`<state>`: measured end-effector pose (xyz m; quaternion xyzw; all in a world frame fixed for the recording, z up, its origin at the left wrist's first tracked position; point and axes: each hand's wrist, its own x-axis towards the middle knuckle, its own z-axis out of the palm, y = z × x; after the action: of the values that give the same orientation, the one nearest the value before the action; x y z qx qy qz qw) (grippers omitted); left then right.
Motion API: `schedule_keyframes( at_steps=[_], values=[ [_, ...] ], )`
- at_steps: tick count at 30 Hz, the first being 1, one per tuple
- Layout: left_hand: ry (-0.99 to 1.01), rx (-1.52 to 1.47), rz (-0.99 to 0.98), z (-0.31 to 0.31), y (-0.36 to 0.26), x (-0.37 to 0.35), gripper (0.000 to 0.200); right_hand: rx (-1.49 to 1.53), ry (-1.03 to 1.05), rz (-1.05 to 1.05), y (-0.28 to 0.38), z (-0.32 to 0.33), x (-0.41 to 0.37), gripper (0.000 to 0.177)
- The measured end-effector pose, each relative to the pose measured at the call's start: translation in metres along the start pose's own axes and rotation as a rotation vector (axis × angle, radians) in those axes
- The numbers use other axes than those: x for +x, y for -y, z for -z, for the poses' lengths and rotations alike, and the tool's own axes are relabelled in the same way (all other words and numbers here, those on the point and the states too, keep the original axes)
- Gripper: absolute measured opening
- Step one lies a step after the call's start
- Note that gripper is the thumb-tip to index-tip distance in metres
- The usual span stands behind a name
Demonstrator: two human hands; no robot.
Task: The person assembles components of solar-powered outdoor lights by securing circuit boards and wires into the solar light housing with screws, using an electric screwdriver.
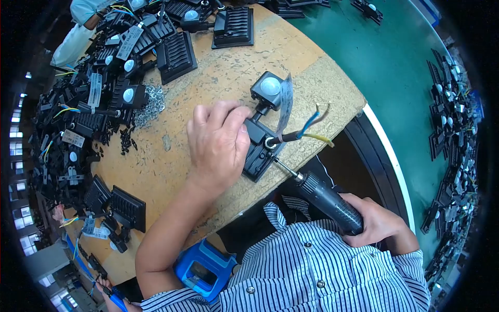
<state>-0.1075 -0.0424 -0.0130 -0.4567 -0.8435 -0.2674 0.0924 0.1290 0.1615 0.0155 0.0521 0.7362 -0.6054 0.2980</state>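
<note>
Clamping floodlight [260,156] to counter [208,78] under curled left hand [218,143], gripping screwdriver [328,200] in closed right hand [377,224], holding bit square to the fastener.

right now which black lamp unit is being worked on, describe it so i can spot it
Look at the near right edge of the worn workbench. There the left hand grips one black lamp unit, a power screwdriver at it. Only this one has blue, brown and yellow wires fanning past the edge.
</note>
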Motion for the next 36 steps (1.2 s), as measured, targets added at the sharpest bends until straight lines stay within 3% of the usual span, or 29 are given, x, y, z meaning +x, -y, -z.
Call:
schedule_keyframes(
  at_steps=[6,10,16,19,22,26,29,31,32,33,34,36],
  values=[
    [0.021,-0.014,0.01,0.0,0.0,0.002,0.023,0.043,0.099,-0.102,0.012,0.014,0.002,0.076],
    [0.019,-0.012,0.012,0.0,0.001,0.002,0.023,0.201,0.193,-0.065,0.002,0.02,0.007,0.073],
    [0.016,0.004,0.007,0.002,0.0,0.003,0.023,0.91,0.405,-0.213,-0.007,0.024,0.008,0.075],
    [0.024,-0.002,0.009,0.002,-0.001,0.003,0.023,0.672,0.369,-0.169,0.0,0.028,0.013,0.077],
    [0.01,0.011,0.0,0.001,0.0,0.002,0.023,1.034,0.526,-0.156,-0.015,0.03,0.017,0.077],
    [-0.001,0.081,0.018,-0.008,0.002,0.001,0.025,0.811,0.455,-0.188,-0.011,0.037,0.016,0.076],
    [-0.1,0.048,0.012,-0.029,0.006,-0.003,0.018,0.38,0.232,-0.28,0.013,0.044,-0.011,0.077],
    [-0.137,0.045,0.016,-0.015,-0.001,0.003,0.021,0.094,-0.018,-0.178,-0.01,0.044,-0.048,0.079],
    [-0.255,0.009,0.061,-0.012,-0.009,-0.001,0.024,-0.006,-0.142,-0.115,-0.027,0.055,-0.058,0.08],
    [-0.399,-0.003,0.038,0.004,-0.025,-0.007,0.025,-0.091,-0.091,-0.252,-0.053,0.096,-0.074,0.092],
    [-0.527,-0.029,-0.004,0.015,-0.036,-0.018,0.026,-0.211,-0.326,-0.298,-0.034,0.099,-0.08,0.091],
    [-0.519,-0.273,0.054,0.062,-0.044,-0.09,0.01,0.151,-0.495,0.065,-0.014,0.09,-0.062,0.023]
  ],
)
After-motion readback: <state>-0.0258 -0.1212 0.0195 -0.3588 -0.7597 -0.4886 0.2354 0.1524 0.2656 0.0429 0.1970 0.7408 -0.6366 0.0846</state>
